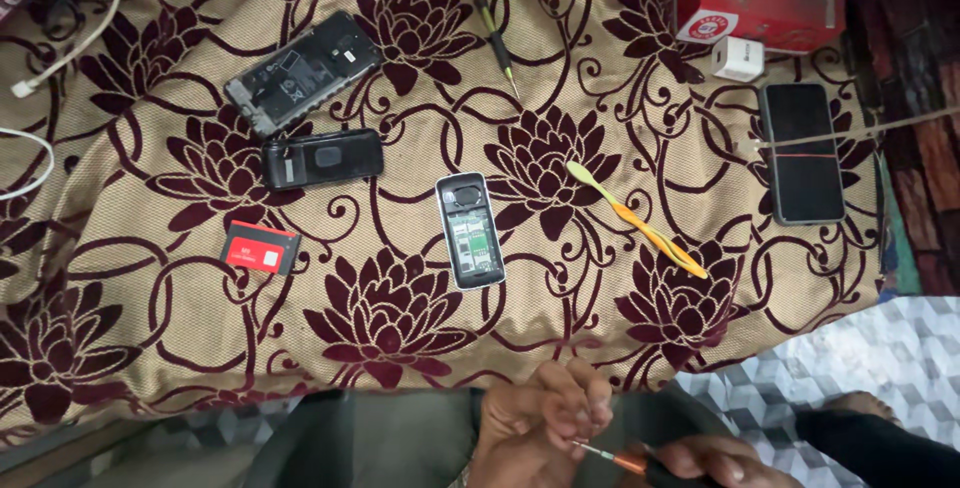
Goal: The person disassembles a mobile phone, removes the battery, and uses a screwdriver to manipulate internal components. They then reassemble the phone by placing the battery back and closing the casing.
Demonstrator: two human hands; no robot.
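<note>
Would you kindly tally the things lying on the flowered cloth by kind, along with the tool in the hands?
Phones and phone bodies: 4 (opened smartphone, black back cover, small opened phone, intact black smartphone)
Screwdrivers: 2 (on cloth; orange-handled, right hand, left hand)
Toothbrush: 1
Red battery: 1
White charger: 1
Total: 9

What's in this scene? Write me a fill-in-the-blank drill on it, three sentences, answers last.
1. The right hand holds a ___ with an orange collar.
2. Its tip points at the ___ hand.
3. The battery on the cloth is ___.

Missing words: screwdriver; left; red.
</note>
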